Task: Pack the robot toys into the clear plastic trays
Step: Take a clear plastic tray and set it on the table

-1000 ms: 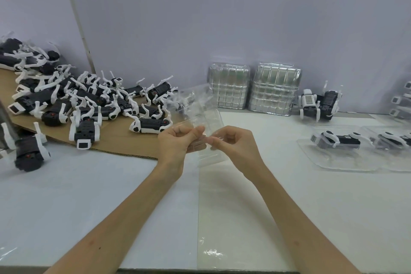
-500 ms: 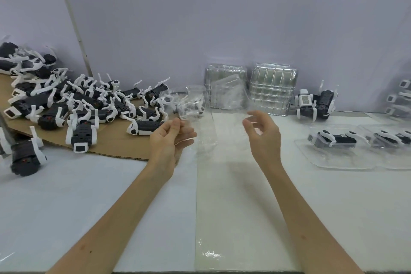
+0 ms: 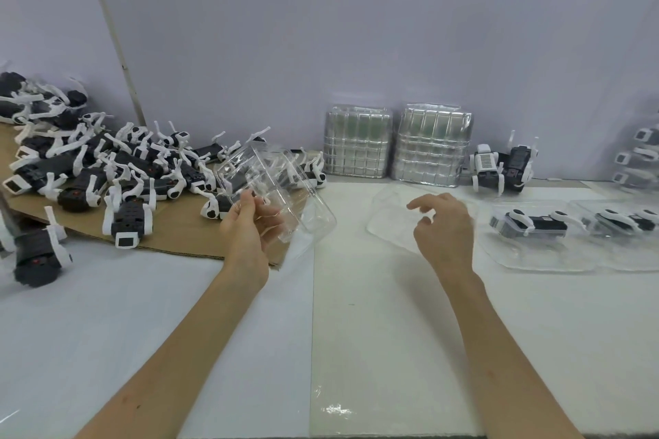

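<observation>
visible body parts: left hand (image 3: 246, 228) and right hand (image 3: 445, 232), each on a slender bare forearm (image 3: 185, 342), uncovered up to the frame edge.

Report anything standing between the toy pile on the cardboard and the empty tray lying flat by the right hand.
The left hand holds a second clear tray up between the toy pile and the flat tray; the right hand partly covers the latter.

Single head view, wide-angle, looking forward and down.
Near, just above the white tabletop (image 3: 89, 331); arms (image 3: 199, 331) run in from the bottom edge; faces the lilac back wall (image 3: 249, 46), straight lines bowing at the frame edges.
</observation>
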`<state>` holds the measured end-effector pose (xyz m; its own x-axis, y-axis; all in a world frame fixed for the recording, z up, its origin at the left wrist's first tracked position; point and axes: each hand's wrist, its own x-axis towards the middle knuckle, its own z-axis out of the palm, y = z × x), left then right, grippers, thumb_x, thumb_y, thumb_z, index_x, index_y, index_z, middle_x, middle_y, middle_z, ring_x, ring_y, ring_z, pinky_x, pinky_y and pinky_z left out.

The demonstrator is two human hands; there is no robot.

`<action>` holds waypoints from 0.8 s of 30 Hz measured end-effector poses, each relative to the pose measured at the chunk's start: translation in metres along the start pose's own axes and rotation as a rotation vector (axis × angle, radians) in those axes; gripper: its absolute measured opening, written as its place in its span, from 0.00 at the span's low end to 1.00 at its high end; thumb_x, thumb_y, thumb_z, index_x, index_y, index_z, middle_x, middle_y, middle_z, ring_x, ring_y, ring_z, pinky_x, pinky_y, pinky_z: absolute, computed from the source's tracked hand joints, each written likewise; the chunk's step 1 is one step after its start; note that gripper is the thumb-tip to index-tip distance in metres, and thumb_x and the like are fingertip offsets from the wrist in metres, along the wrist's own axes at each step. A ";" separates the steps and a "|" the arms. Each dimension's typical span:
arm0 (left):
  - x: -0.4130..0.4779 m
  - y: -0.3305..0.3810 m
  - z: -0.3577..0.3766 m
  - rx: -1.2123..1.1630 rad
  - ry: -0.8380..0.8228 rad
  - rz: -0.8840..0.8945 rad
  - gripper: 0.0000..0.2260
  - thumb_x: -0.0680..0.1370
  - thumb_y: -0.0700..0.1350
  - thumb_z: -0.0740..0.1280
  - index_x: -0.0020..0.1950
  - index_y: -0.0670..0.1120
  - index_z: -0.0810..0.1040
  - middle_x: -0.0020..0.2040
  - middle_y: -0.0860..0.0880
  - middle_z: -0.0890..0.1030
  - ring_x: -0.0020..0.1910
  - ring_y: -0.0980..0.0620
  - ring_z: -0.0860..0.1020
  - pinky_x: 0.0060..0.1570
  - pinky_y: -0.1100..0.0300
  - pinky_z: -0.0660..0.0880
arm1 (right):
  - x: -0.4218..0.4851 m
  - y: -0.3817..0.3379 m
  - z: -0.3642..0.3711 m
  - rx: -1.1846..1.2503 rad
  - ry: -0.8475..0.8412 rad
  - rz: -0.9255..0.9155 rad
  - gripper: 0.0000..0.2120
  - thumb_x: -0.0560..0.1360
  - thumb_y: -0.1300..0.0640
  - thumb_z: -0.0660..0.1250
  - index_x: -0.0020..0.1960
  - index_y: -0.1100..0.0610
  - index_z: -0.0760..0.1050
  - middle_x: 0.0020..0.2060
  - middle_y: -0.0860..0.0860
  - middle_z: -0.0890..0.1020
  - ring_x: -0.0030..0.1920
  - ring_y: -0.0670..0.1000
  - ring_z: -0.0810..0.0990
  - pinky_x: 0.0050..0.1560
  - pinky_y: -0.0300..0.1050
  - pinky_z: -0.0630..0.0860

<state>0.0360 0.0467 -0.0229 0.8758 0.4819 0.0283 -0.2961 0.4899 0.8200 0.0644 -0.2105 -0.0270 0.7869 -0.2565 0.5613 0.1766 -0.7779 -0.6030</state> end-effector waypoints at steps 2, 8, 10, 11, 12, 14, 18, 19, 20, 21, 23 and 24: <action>-0.001 0.000 0.000 0.014 0.001 -0.004 0.14 0.84 0.50 0.60 0.42 0.45 0.73 0.27 0.52 0.79 0.25 0.56 0.77 0.26 0.65 0.75 | -0.001 -0.004 0.002 0.067 -0.036 0.058 0.15 0.72 0.65 0.64 0.42 0.46 0.80 0.43 0.45 0.82 0.42 0.51 0.78 0.41 0.43 0.71; -0.004 0.003 -0.004 -0.020 -0.005 -0.119 0.20 0.84 0.54 0.60 0.35 0.46 0.72 0.25 0.52 0.74 0.23 0.54 0.73 0.25 0.64 0.71 | -0.001 0.006 0.013 -0.122 -0.355 0.113 0.15 0.78 0.59 0.63 0.62 0.49 0.78 0.69 0.52 0.76 0.76 0.52 0.64 0.76 0.52 0.48; -0.005 0.003 -0.003 -0.053 0.009 -0.168 0.21 0.83 0.55 0.59 0.34 0.46 0.72 0.24 0.51 0.72 0.22 0.54 0.71 0.23 0.65 0.69 | -0.002 0.003 0.010 0.063 -0.330 0.110 0.16 0.78 0.61 0.63 0.63 0.50 0.78 0.69 0.51 0.75 0.75 0.51 0.66 0.72 0.48 0.62; -0.005 0.003 -0.004 -0.074 0.004 -0.190 0.21 0.83 0.55 0.59 0.33 0.46 0.72 0.25 0.51 0.72 0.22 0.55 0.70 0.22 0.65 0.67 | -0.003 0.000 0.009 0.167 -0.306 0.104 0.15 0.79 0.60 0.63 0.62 0.50 0.78 0.66 0.50 0.78 0.69 0.50 0.72 0.63 0.43 0.69; -0.005 0.003 -0.004 -0.085 -0.007 -0.214 0.22 0.84 0.55 0.59 0.33 0.47 0.72 0.25 0.51 0.71 0.22 0.54 0.70 0.22 0.65 0.66 | -0.004 -0.005 0.009 0.254 -0.300 0.107 0.13 0.79 0.59 0.63 0.60 0.49 0.79 0.61 0.47 0.80 0.62 0.48 0.77 0.54 0.39 0.71; -0.005 0.002 -0.004 -0.088 -0.042 -0.263 0.24 0.84 0.55 0.58 0.30 0.48 0.74 0.25 0.51 0.71 0.22 0.54 0.69 0.22 0.65 0.62 | -0.006 -0.016 0.010 0.414 -0.348 0.122 0.09 0.80 0.54 0.64 0.59 0.47 0.79 0.56 0.44 0.82 0.52 0.45 0.82 0.46 0.36 0.72; -0.006 -0.004 -0.003 -0.173 -0.082 -0.338 0.22 0.83 0.55 0.58 0.32 0.48 0.73 0.27 0.51 0.71 0.23 0.54 0.69 0.22 0.65 0.66 | -0.014 -0.032 0.013 0.622 -0.653 0.156 0.14 0.81 0.44 0.61 0.64 0.46 0.74 0.60 0.43 0.80 0.56 0.45 0.82 0.54 0.42 0.73; -0.006 -0.005 -0.003 -0.192 -0.085 -0.348 0.21 0.84 0.55 0.58 0.33 0.48 0.72 0.28 0.51 0.71 0.23 0.55 0.69 0.22 0.65 0.67 | -0.016 -0.034 0.015 0.619 -0.716 0.155 0.14 0.81 0.42 0.61 0.64 0.44 0.73 0.60 0.43 0.79 0.56 0.45 0.81 0.55 0.43 0.73; -0.006 -0.006 -0.002 -0.205 -0.092 -0.361 0.20 0.84 0.54 0.58 0.34 0.48 0.72 0.27 0.52 0.71 0.23 0.55 0.69 0.23 0.65 0.67 | -0.019 -0.036 0.017 0.611 -0.761 0.156 0.14 0.81 0.42 0.61 0.64 0.44 0.72 0.60 0.43 0.79 0.55 0.45 0.82 0.56 0.44 0.74; -0.007 -0.007 -0.002 -0.220 -0.102 -0.380 0.19 0.84 0.54 0.58 0.35 0.48 0.72 0.27 0.52 0.71 0.24 0.55 0.69 0.24 0.66 0.67 | -0.021 -0.038 0.019 0.610 -0.789 0.162 0.14 0.81 0.43 0.61 0.64 0.44 0.72 0.60 0.44 0.80 0.54 0.46 0.83 0.58 0.45 0.74; -0.006 -0.009 -0.003 -0.243 -0.115 -0.403 0.18 0.84 0.53 0.58 0.35 0.49 0.71 0.27 0.53 0.71 0.25 0.55 0.68 0.25 0.66 0.65 | -0.023 -0.042 0.021 0.635 -0.801 0.174 0.14 0.81 0.47 0.63 0.65 0.48 0.72 0.57 0.48 0.82 0.51 0.49 0.85 0.57 0.46 0.75; -0.006 -0.010 -0.002 -0.217 -0.119 -0.393 0.19 0.84 0.53 0.58 0.35 0.48 0.71 0.27 0.52 0.71 0.25 0.55 0.68 0.24 0.65 0.65 | -0.023 -0.043 0.021 0.661 -0.786 0.177 0.14 0.81 0.48 0.64 0.65 0.49 0.73 0.56 0.49 0.83 0.50 0.50 0.85 0.55 0.47 0.76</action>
<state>0.0331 0.0409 -0.0325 0.9715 0.1484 -0.1850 0.0055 0.7657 0.6432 0.0518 -0.1593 -0.0260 0.9546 0.2936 0.0501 0.1232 -0.2359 -0.9639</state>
